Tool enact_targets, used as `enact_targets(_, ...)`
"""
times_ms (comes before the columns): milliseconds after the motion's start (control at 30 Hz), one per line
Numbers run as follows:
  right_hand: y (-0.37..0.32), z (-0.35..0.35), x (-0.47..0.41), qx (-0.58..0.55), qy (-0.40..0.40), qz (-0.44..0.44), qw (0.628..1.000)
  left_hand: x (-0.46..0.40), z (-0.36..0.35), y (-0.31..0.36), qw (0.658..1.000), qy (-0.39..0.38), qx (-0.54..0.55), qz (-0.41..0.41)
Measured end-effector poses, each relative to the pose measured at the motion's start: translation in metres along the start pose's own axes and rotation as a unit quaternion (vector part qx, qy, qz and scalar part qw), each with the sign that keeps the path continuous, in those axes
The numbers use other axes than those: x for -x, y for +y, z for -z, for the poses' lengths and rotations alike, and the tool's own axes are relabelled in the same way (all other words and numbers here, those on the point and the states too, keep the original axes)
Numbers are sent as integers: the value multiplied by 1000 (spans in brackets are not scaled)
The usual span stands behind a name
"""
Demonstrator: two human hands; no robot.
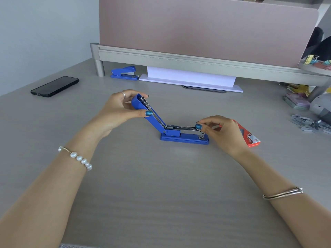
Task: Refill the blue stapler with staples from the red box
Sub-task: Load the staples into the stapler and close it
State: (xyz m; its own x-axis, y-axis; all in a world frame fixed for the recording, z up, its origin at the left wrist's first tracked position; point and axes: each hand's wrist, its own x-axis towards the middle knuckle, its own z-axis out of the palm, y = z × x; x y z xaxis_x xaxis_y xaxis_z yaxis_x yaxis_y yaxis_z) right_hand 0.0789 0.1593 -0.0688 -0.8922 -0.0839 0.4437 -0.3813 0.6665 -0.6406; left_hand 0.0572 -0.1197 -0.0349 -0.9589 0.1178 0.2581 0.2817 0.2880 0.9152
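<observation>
Left hand (118, 110): clasped on the raised lid of the blue stapler (179, 131), thumb on the near side, fingers over the far side; lid held swung back toward 10 o'clock.
Right hand (220, 131): pinched, thumb against fingertips, on a short grey strip of staples (215, 126); strip poised at the front end of the open magazine, at 3 o'clock from the hinge; whether already touching the channel, not clear.
Blue stapler, place: near table centre, base flat on the grey table (161, 194), front end pointing to 3 o'clock, between the two hands.
Blue stapler, look: glossy blue plastic lid and base; bright metal magazine channel exposed and lying level; metal pusher rail visible inside the lid; metal anvil plate on the base near the front.
Red box (250, 136): just behind the right hand at 3 o'clock, mostly hidden by it; red-orange with a white label; open or closed, not discernible.
Progress, done: lid opened; strip taken in hand and brought to the magazine.
Progress, left: by judgement, seating the strip in the channel, then closing the lid.
Surroundings: loose staple strips (311, 124) at 3 o'clock, far right; second blue stapler (124, 73) at 11 o'clock under the shelf; black phone (54, 86) at 10 o'clock.
</observation>
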Motion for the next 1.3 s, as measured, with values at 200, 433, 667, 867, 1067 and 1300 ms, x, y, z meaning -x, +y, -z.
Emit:
enact_targets(200, 0, -1, 0, 16, 0, 11, 1000, 0, 0, 1, 1000, -4, -3, -3)
enact_targets(433, 6, -3, -1, 11, -11, 12, 1000, 0, -1, 2, 1000, -7, -4, -5)
enact_targets(667, 9, -3, 3, -9, -65, -20, 998, 1, -1, 1, 1000, -5, 4, -6)
enact_targets(867, 10, 4, 3, -62, -42, -44, 996, 1, -17, 4, 996, 41, 79, -8)
enact_targets(1067, 9, 3, 1, -161, 19, -80, 984, 0, -51, 12, 991, 18, 126, -41)
enact_targets(1300, 5, 9, 5, -157, 30, -73, 984, -7, -81, 19, 994, -51, 41, -85)
